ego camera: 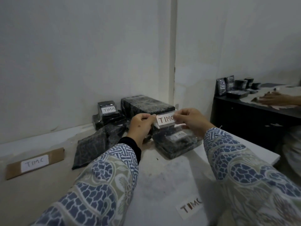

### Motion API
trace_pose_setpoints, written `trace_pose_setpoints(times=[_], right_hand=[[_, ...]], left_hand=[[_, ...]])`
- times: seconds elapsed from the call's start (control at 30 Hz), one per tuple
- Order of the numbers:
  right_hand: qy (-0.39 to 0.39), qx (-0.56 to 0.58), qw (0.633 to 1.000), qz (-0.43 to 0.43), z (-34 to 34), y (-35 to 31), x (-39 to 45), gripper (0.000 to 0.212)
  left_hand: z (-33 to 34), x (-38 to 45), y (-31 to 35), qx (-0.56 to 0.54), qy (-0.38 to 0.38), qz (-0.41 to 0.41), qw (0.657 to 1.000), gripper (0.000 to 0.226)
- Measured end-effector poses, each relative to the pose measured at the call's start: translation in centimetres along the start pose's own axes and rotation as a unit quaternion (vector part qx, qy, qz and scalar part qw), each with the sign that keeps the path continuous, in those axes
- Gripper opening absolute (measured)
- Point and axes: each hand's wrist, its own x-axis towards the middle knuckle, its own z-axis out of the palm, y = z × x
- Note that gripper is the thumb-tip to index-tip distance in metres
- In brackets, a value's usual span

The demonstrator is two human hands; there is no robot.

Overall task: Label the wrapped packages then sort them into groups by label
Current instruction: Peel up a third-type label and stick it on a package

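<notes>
White walls meet in a corner behind the pale table (162, 176). I see my left hand (140, 123) and right hand (189, 119) pinching the ends of a white TIMC label (165, 120), held up over the black wrapped packages (175, 144). Far left, one package shows a TIMA label (109, 110). Near left lies a cardboard strip (35, 163) marked TIMC.

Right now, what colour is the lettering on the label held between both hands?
Dark brownish-red letters on a white label, seen in the head view.
</notes>
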Motion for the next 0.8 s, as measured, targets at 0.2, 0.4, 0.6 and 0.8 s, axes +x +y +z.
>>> trace_pose_setpoints(times=[0.2, 0.4, 0.6, 0.8], right_hand=[[0.064, 0.024, 0.997, -0.027, 1.3, 0.3, 5.4, 0.011], [0.074, 0.042, 0.994, -0.066, 1.9, 1.0, 10.9, 0.007], [0.077, 0.091, 0.990, -0.072, 2.6, 1.1, 15.1, 0.015], [0.068, 0.131, 0.987, -0.064, 2.6, 1.2, 16.6, 0.014]], left_hand=[[-0.1, 6.7, -0.6, 0.032, 0.073, 0.019, 0.997, 0.050], [0.3, 11.8, -2.0, 0.056, 0.077, -0.073, 0.993, 0.063], [0.5, 14.2, -3.4, -0.010, 0.038, -0.098, 0.994, 0.113], [1.0, 14.8, -5.1, -0.032, 0.010, -0.048, 0.998, 0.100]])
